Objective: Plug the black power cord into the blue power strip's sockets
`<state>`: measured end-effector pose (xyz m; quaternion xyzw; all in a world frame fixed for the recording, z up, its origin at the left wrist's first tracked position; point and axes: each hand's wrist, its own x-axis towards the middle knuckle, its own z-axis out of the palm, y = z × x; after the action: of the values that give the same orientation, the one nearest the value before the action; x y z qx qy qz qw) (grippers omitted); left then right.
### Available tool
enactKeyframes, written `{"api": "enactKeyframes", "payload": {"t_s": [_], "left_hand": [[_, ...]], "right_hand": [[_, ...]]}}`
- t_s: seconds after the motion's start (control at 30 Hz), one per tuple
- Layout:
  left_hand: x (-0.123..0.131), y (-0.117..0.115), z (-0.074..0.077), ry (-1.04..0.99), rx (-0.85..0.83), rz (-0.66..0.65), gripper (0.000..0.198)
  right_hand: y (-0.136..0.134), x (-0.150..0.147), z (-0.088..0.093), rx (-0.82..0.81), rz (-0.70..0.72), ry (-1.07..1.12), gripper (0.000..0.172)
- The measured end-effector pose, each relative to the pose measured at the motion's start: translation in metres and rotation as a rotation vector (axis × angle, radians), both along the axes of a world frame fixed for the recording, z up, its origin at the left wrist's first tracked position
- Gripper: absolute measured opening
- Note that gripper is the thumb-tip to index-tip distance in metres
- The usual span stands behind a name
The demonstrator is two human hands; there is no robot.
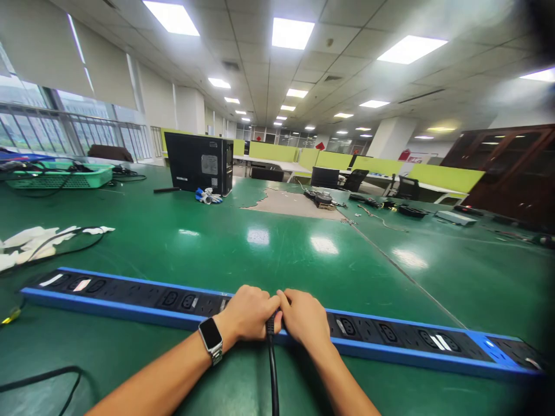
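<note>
A long blue and black power strip [130, 292] lies across the green table in front of me. My left hand [248, 315], with a smartwatch on its wrist, and my right hand [304, 318] are closed side by side over the middle of the strip. Between them sits a black plug [270, 325], gripped by both hands and pressed at a socket. Its black cable [273, 375] runs back toward me. The socket under my hands is hidden.
A black computer tower [199, 162] stands at the back left, a green basket [56, 175] of cables beyond it at far left. White scraps and a black cable [39, 242] lie at left. Small devices [323, 200] and cables sit mid-table; office chairs and green partitions stand behind.
</note>
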<state>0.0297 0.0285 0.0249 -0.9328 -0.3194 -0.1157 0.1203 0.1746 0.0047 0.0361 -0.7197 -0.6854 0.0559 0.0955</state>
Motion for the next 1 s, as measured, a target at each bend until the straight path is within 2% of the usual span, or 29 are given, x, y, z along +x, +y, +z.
{"api": "enactKeyframes", "payload": {"t_s": [0.17, 0.3, 0.37, 0.43, 0.53, 0.67, 0.77, 0.83, 0.93, 1.0], "left_hand": [[0.0, -0.002, -0.006, -0.021, 0.14, -0.047, 0.019], [-0.003, -0.001, -0.017, -0.135, 0.282, -0.116, 0.021], [-0.004, 0.0, -0.02, -0.175, 0.291, -0.127, 0.022], [-0.005, 0.002, -0.019, -0.205, 0.223, -0.131, 0.022], [-0.004, 0.003, -0.006, -0.321, 0.043, -0.072, 0.022], [-0.009, -0.007, 0.029, -0.497, -0.034, 0.044, 0.025], [-0.034, -0.016, 0.049, -0.698, -0.025, 0.096, 0.019], [-0.065, -0.021, 0.05, -0.794, 0.031, 0.217, 0.02], [-0.116, -0.027, 0.035, -0.822, 0.014, 0.371, 0.024], [-0.14, -0.031, 0.02, -0.824, -0.032, 0.408, 0.027]], "right_hand": [[0.006, 0.0, 0.0, -0.041, -0.008, 0.011, 0.046], [0.011, 0.0, -0.002, -0.077, -0.035, 0.013, 0.046], [0.012, 0.0, -0.003, -0.08, -0.036, 0.012, 0.047], [0.011, 0.0, -0.003, -0.076, -0.032, 0.011, 0.048], [0.009, 0.0, -0.002, -0.075, -0.027, 0.015, 0.049], [0.008, -0.001, -0.001, -0.077, -0.028, 0.014, 0.049], [0.007, -0.002, -0.001, -0.085, -0.035, 0.004, 0.05], [0.007, -0.002, -0.001, -0.09, -0.038, -0.001, 0.051], [0.007, -0.001, -0.002, -0.094, -0.034, 0.001, 0.051], [0.007, -0.001, -0.003, -0.094, -0.03, 0.006, 0.051]]}}
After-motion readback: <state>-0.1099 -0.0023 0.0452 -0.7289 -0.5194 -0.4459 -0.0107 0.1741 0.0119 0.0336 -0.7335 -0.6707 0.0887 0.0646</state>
